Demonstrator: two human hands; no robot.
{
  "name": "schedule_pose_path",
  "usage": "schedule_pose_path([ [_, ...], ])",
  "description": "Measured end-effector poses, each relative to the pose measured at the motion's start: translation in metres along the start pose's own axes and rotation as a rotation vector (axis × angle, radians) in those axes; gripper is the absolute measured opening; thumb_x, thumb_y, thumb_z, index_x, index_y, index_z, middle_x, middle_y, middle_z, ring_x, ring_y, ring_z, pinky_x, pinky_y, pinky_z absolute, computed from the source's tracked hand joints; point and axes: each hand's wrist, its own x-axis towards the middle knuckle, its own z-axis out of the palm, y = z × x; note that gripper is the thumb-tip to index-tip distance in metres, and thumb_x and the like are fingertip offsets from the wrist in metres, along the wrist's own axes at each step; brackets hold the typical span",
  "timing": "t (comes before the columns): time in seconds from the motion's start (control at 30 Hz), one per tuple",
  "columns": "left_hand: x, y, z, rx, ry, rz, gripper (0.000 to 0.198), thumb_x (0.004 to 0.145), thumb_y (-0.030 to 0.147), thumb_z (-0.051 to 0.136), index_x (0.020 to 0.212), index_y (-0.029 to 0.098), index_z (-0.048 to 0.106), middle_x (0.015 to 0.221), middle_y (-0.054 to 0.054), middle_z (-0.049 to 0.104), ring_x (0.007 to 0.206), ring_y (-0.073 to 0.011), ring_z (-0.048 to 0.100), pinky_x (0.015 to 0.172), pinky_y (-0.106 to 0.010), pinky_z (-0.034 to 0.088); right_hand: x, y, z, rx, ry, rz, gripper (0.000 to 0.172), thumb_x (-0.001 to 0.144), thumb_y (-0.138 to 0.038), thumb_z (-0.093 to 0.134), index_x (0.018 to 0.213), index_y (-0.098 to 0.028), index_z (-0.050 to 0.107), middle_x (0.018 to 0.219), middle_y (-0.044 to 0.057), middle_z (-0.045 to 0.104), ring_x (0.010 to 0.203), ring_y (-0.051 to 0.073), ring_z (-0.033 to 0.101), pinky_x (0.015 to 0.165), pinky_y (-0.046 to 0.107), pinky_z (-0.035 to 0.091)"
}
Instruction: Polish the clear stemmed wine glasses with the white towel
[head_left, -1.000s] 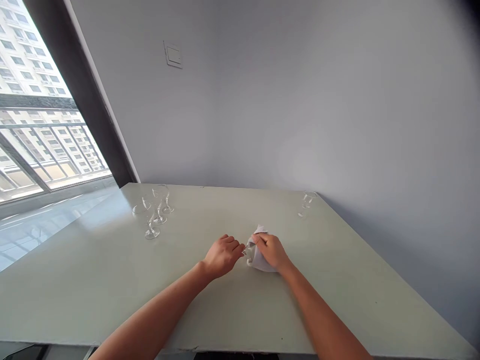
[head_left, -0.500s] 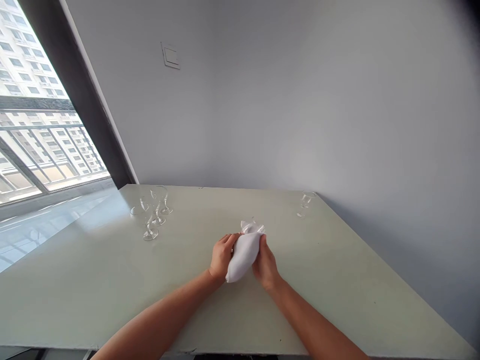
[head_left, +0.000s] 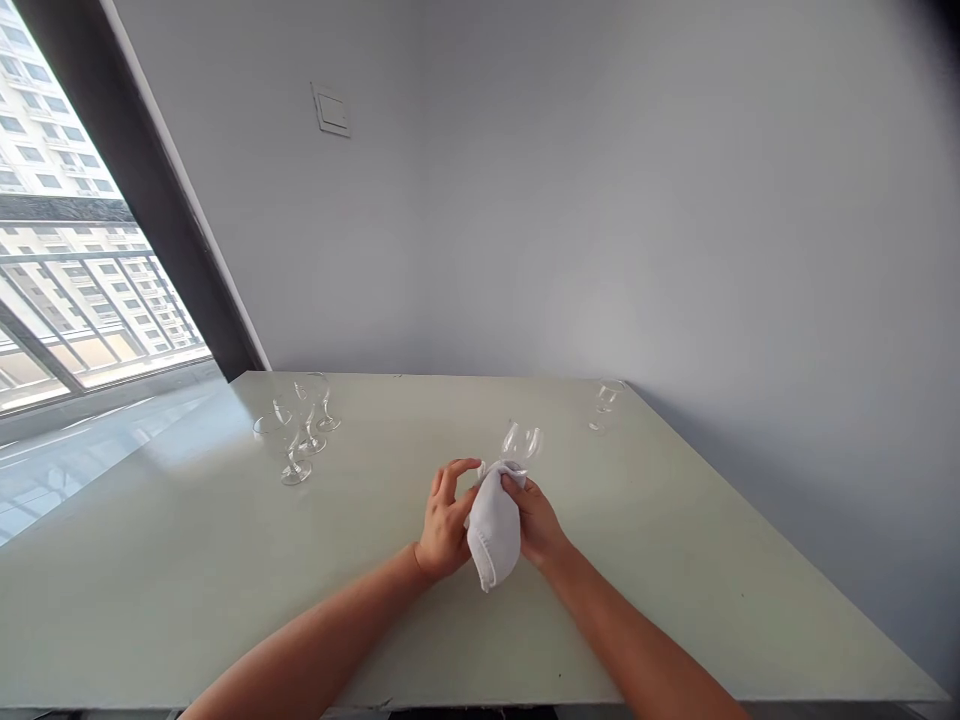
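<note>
A clear stemmed glass (head_left: pixel 521 441) is held upright above the pale table (head_left: pixel 187 560), its lower part wrapped in a white cloth (head_left: pixel 493 525). My right hand (head_left: pixel 538 520) is closed round the cloth and the glass's stem. My left hand (head_left: pixel 444 518) touches the cloth's left side, thumb and forefinger curled near the stem, the other fingers bent. The bowl of the glass sticks out above both hands.
Three clear stemmed glasses (head_left: pixel 296 430) stand together at the table's far left. Another small glass (head_left: pixel 604 402) stands at the far right near the grey wall. A window with a dark frame (head_left: pixel 135 190) is on the left. A wall switch (head_left: pixel 330 110) is above.
The cloth-wrapped glass went from lying low on the table under my hands to being raised upright, its bowl now showing above the cloth. My left hand moved onto the cloth.
</note>
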Motion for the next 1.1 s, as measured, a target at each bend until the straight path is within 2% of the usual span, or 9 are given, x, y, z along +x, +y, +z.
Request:
schedule_pose_path([
  [0.13,0.007,-0.007,-0.006,-0.558,0.026,-0.28,0.051,0.083,0.049,0.04,0.126,0.023,0.039,0.122,-0.013,0.049,0.112,-0.0244,0.045,0.092,-0.043,0.035,-0.006,-0.007,-0.007,-0.031,-0.079,0.178,0.036,0.07,-0.053,0.058,0.078,-0.018,0.058,0.067,0.003,0.062,0.065,0.019,0.061,0.059,0.029,0.046],
  [0.23,0.012,-0.01,-0.006,-0.965,-0.137,-0.533,0.061,0.079,0.058,0.04,0.128,0.022,0.037,0.128,-0.015,0.045,0.111,-0.0264,0.047,0.088,-0.041,0.039,-0.013,-0.004,-0.006,-0.068,-0.188,0.271,0.04,0.075,-0.056,0.047,0.083,-0.018,0.058,0.073,0.004,0.062,0.065,0.02,0.061,0.066,0.033,0.045],
  [0.37,0.015,-0.012,-0.008,-1.303,-0.375,-0.666,0.072,0.062,0.044,0.07,0.123,0.023,0.041,0.13,-0.016,0.044,0.101,-0.0267,0.054,0.08,-0.036,0.042,-0.018,0.002,-0.003,-0.068,-0.366,0.344,0.036,0.071,-0.052,0.055,0.086,-0.02,0.056,0.074,0.003,0.06,0.061,0.018,0.059,0.061,0.033,0.044],
  [0.47,0.015,-0.012,-0.009,-1.322,-0.345,-0.709,0.065,0.058,0.034,0.076,0.114,0.02,0.046,0.12,-0.016,0.052,0.091,-0.0227,0.058,0.078,-0.034,0.042,-0.014,-0.001,-0.005,-0.195,-0.39,0.304,0.031,0.067,-0.044,0.065,0.077,-0.016,0.055,0.066,0.0,0.055,0.056,0.012,0.052,0.054,0.024,0.039],
  [0.7,0.011,0.002,0.001,-0.985,0.111,-0.761,0.058,0.061,0.026,0.074,0.11,0.021,0.043,0.108,-0.009,0.06,0.103,-0.0205,0.053,0.086,-0.033,0.04,-0.001,-0.005,-0.009,-1.188,-0.148,-0.307,0.024,0.082,-0.039,0.046,0.076,-0.018,0.054,0.064,0.0,0.053,0.059,0.014,0.045,0.056,0.026,0.035],
  [0.8,0.01,0.01,0.003,-0.965,0.198,-0.768,0.056,0.062,0.027,0.072,0.108,0.022,0.04,0.111,-0.008,0.058,0.093,-0.0169,0.056,0.084,-0.034,0.043,0.0,0.001,-0.008,-1.592,0.063,-0.679,0.018,0.081,-0.03,0.044,0.072,-0.018,0.053,0.066,0.006,0.056,0.071,0.021,0.049,0.07,0.036,0.037],
  [0.87,0.01,0.011,0.002,-0.947,0.229,-0.758,0.055,0.062,0.028,0.072,0.107,0.022,0.04,0.111,-0.008,0.058,0.089,-0.0157,0.056,0.083,-0.034,0.043,-0.001,0.002,-0.005,-1.644,0.126,-0.739,0.017,0.081,-0.027,0.044,0.071,-0.018,0.053,0.066,0.007,0.057,0.075,0.023,0.05,0.074,0.039,0.036],
  [0.93,0.012,0.01,-0.001,-0.915,0.229,-0.734,0.054,0.061,0.028,0.073,0.105,0.021,0.042,0.109,-0.009,0.059,0.092,-0.017,0.056,0.085,-0.035,0.042,-0.004,-0.002,-0.003,-1.499,0.095,-0.588,0.016,0.079,-0.03,0.046,0.071,-0.019,0.054,0.065,0.005,0.056,0.07,0.021,0.051,0.069,0.035,0.038],
  [1.1,0.015,0.002,-0.008,-0.961,0.052,-0.66,0.052,0.059,0.032,0.074,0.103,0.019,0.049,0.101,-0.01,0.062,0.101,-0.023,0.054,0.089,-0.038,0.037,-0.009,-0.011,-0.004,-0.585,-0.344,0.128,0.026,0.071,-0.039,0.062,0.077,-0.015,0.058,0.065,0.0,0.055,0.057,0.012,0.05,0.054,0.024,0.037],
])
